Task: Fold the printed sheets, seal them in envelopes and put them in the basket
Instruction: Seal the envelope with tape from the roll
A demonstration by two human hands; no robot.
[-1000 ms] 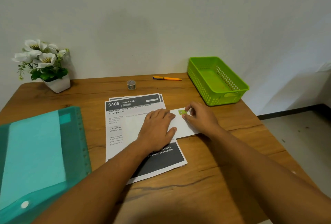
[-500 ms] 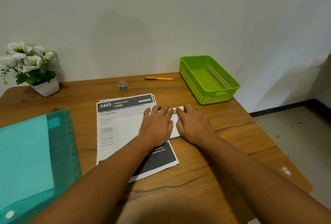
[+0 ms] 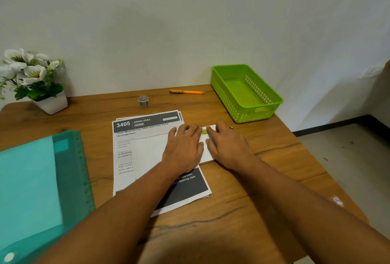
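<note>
Head view: at the centre of the frame both hands lie flat, side by side, on a white envelope (image 3: 208, 155). The left grip (image 3: 183, 149) is spread open, fingers straight, pressing down on the envelope's left part. The right grip (image 3: 228, 147) is likewise open and flat on its right part; neither has anything clasped. A small green sticker (image 3: 204, 131) shows between the fingertips at the envelope's upper edge. The envelope rests on the right side of the stack of printed sheets (image 3: 143, 154), mid-table. The green basket (image 3: 223, 90) stands at the upper right of the table (image 3: 232, 211), well apart from the envelope. An orange pen (image 3: 186, 92) lies left of the basket, and a teal folder (image 3: 35, 189) fills the lower left.
</note>
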